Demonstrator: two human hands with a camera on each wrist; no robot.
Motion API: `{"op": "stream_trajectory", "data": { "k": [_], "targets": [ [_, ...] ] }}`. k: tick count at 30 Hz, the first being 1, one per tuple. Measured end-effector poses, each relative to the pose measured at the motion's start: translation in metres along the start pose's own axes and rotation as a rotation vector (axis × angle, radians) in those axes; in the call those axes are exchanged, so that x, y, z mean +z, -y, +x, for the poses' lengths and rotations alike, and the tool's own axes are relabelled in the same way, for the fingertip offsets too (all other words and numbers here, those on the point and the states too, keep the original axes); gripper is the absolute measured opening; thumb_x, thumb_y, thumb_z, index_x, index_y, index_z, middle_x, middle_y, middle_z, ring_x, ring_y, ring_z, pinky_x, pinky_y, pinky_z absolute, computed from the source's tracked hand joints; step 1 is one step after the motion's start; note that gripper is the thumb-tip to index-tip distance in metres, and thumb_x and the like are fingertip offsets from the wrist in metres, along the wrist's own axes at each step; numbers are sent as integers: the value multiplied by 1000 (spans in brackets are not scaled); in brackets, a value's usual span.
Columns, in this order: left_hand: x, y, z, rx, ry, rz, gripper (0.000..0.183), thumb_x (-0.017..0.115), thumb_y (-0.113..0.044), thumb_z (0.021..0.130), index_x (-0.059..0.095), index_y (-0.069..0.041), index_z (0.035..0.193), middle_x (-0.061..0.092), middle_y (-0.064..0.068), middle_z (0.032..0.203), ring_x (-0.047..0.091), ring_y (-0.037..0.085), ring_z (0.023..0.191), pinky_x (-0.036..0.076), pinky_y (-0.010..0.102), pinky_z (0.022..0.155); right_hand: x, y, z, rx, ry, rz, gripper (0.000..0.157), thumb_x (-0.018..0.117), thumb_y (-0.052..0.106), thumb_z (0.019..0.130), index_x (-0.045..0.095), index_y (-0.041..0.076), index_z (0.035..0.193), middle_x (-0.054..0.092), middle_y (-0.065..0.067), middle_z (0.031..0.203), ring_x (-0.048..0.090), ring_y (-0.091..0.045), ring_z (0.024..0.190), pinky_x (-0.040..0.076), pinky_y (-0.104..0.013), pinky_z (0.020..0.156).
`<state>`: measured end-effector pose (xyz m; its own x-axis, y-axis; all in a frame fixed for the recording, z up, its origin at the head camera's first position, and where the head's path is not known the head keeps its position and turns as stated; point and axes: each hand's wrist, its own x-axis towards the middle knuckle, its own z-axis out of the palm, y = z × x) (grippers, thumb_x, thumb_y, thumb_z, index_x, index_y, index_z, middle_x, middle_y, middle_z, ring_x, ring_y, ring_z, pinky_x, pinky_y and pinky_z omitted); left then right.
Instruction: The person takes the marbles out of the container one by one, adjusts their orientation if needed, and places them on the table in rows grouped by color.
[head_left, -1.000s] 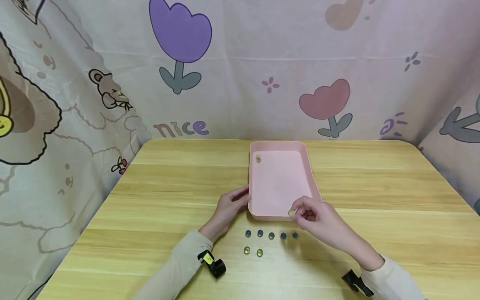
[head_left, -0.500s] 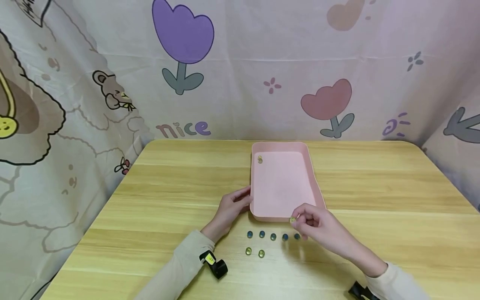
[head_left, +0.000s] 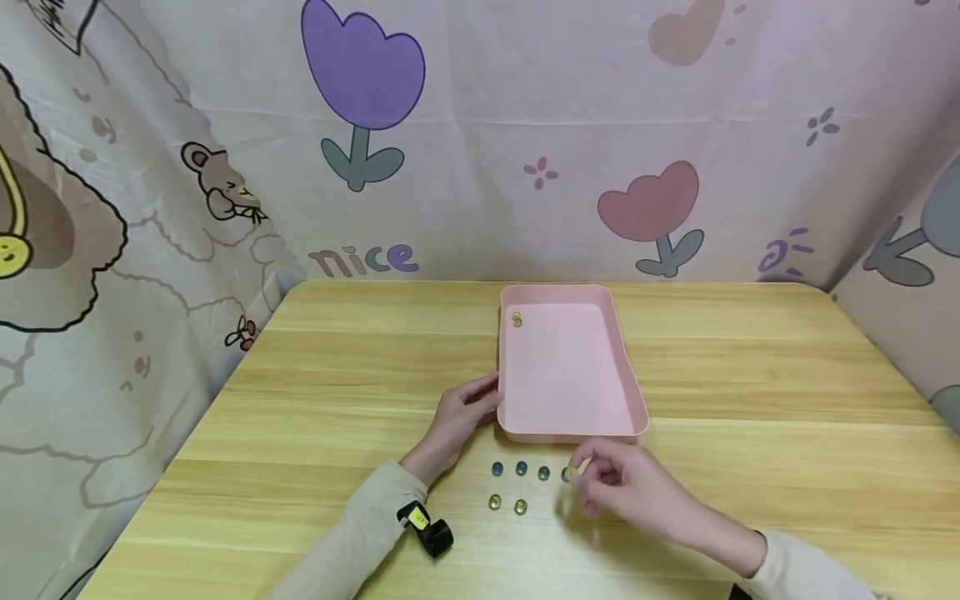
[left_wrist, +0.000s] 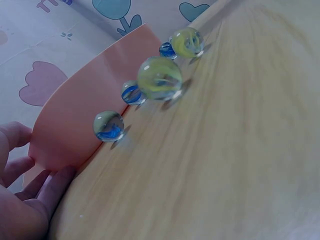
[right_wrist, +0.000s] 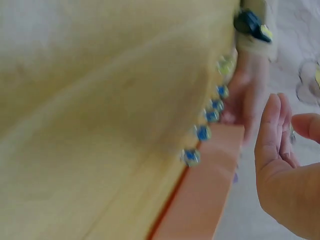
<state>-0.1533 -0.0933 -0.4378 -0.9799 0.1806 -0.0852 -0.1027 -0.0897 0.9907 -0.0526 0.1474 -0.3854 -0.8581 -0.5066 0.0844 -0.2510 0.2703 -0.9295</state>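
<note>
My right hand pinches a yellow marble between thumb and fingertips, just in front of the near right corner of the pink tray. Between thumb and fingers in the right wrist view, only a sliver of that marble shows. A row of blue marbles lies along the tray's near side, its right end partly hidden by this hand. Closer to me rest two yellow marbles. My left hand touches the tray's left wall near the front corner, its fingers against the outside.
Inside the tray's far left corner sit yellowish marbles. The wooden table ends at a patterned cloth backdrop. Black wrist cameras are strapped to both sleeves, the left camera being in plain sight.
My right hand has come back from the tray's near right corner toward me and slightly left, over the end of the blue row, still pinching the yellow marble. The left hand stays put.
</note>
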Motion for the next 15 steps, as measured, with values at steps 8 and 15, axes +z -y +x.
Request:
{"op": "stream_trajectory", "data": {
  "k": [8, 15],
  "targets": [
    [2, -1, 1, 0, -2, 8, 44, 63, -8, 94, 52, 3, 135, 51, 21, 137, 59, 28, 113, 53, 31, 90, 16, -8, -4, 80, 108, 123, 14, 61, 7, 93, 57, -3, 102, 67, -6, 67, 65, -16, 57, 59, -36, 51],
    [3, -3, 0, -4, -7, 14, 44, 62, -9, 94, 52, 2, 136, 51, 21, 137, 58, 29, 114, 53, 32, 90, 23, -12, -5, 150, 132, 211, 14, 59, 4, 94, 56, -6, 104, 66, -11, 66, 66, -21, 56, 59, -38, 51]
  ]
}}
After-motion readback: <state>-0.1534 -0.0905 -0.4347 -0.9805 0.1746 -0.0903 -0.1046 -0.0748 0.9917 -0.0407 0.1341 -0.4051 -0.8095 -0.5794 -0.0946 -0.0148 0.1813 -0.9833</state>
